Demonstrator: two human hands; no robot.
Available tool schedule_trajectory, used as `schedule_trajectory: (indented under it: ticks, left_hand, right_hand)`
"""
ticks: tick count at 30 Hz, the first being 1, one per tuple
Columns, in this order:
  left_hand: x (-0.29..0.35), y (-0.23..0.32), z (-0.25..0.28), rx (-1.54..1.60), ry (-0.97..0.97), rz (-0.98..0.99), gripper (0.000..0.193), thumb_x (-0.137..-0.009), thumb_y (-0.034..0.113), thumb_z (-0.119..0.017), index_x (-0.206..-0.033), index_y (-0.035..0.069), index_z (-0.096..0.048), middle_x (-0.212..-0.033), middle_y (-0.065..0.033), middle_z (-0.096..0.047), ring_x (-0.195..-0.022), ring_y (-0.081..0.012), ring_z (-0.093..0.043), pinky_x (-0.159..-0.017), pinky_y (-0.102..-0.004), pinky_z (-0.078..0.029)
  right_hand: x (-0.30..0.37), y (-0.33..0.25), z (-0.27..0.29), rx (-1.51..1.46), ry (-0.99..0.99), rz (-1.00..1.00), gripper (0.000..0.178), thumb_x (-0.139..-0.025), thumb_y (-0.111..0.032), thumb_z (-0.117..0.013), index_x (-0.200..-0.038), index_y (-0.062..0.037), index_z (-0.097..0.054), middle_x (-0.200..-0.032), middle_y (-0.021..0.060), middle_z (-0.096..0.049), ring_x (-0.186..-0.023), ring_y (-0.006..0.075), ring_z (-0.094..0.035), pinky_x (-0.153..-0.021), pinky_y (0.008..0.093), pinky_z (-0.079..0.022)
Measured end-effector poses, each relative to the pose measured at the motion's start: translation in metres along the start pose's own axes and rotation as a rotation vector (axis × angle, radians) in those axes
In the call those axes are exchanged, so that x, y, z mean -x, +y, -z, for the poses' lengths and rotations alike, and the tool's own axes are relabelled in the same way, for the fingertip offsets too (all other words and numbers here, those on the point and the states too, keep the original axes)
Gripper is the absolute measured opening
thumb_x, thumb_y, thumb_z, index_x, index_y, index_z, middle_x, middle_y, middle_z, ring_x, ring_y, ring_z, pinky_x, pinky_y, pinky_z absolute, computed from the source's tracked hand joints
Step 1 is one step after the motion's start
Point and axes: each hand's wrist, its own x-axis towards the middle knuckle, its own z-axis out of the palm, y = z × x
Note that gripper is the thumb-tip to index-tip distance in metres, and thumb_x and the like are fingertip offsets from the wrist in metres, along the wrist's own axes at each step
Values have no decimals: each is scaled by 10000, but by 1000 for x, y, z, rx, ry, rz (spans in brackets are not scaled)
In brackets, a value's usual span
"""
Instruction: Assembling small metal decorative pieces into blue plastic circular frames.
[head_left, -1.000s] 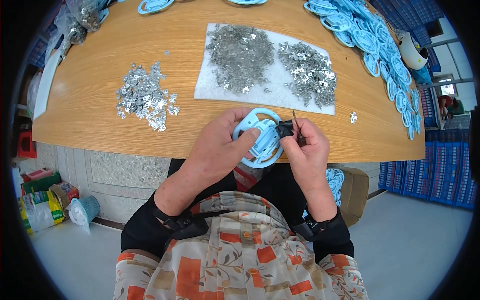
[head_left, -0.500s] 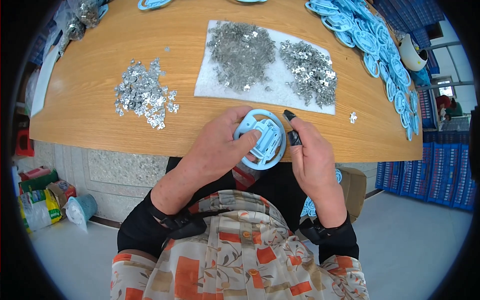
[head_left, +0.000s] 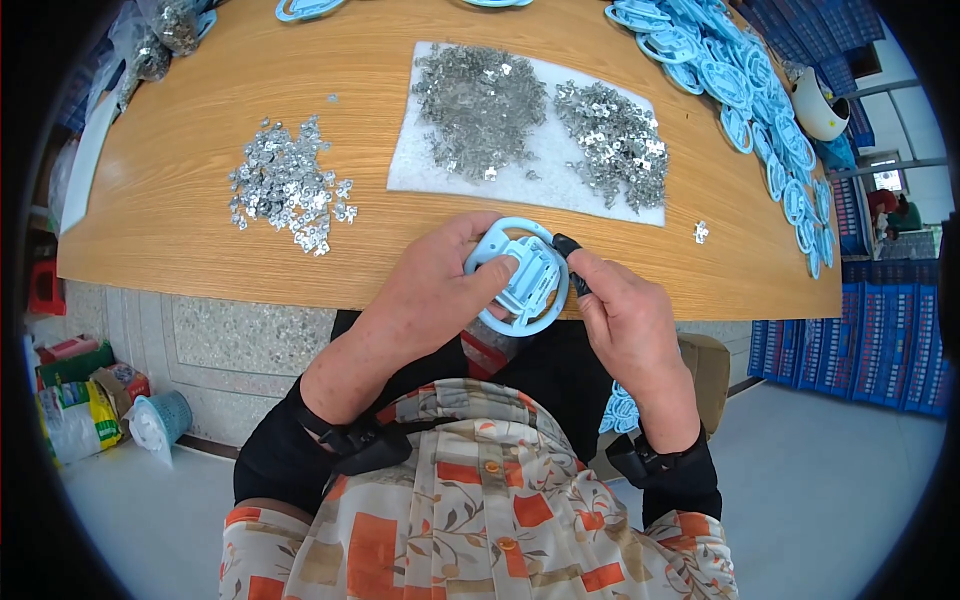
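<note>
My left hand is closed around a light-blue plastic part, an oval ring with a raised frame inside. The thumb lies over its inner frame, and the part is held tilted at the table's front edge. At the ring's right side is my right hand, its index finger and thumb tips wrapped in black. Those fingers are bent together in a pinch against or just beside the rim. Anything small between them is hidden. Beyond the hands, small silver metal clips lie heaped on a white mat.
A second clip heap shares the mat; another pile lies left on the wooden table. Several blue parts are stacked along the right edge. A loose clip cluster lies right. Below stands a cardboard box.
My right hand has moved left, bringing its black-wrapped fingertips to the rim of the blue part. My left hand keeps its hold almost unchanged.
</note>
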Motion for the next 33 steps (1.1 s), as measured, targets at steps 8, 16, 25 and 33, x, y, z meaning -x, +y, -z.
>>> schedule_trajectory:
  ticks: [8, 16, 25, 33]
  left_hand:
    - [0, 6, 2, -40, -54, 61, 396, -965, 75, -558, -1323, -60, -453, -1144, -116, -620, -914, -136, -651, -711, -257, -590]
    - [2, 4, 3, -147, -21, 34, 390, -967, 78, -555, -1321, -55, -459, -1138, -104, -627, -936, -128, -639, -753, -261, -571]
    - [5, 9, -5, -179, -19, 48, 398, -968, 70, -549, -1334, -43, -439, -1155, -110, -617, -966, -139, -632, -757, -270, -569]
    - [3, -5, 2, 1, 11, -51, 422, -953, 57, -554, -1334, -59, -412, -1134, -142, -611, -901, -148, -661, -714, -262, -588]
  right_hand:
    - [0, -3, -2, 159, 9, 52, 319, -794, -88, -683, -1107, -114, -629, -751, 94, -635, -702, 312, -651, -573, 414, -504]
    - [-9, -15, 4, 234, -34, 63, 242, -812, -96, -649, -1052, -109, -632, -680, 99, -619, -653, 314, -643, -556, 422, -493]
    - [-49, -45, 42, 430, -398, 209, 89, -779, -72, -609, -860, -37, -617, -644, 187, -607, -653, 362, -646, -562, 450, -498]
    - [-26, -19, 46, 131, -165, 27, 177, -864, -108, -626, -998, 7, -628, -684, 133, -642, -681, 297, -670, -585, 377, -491]
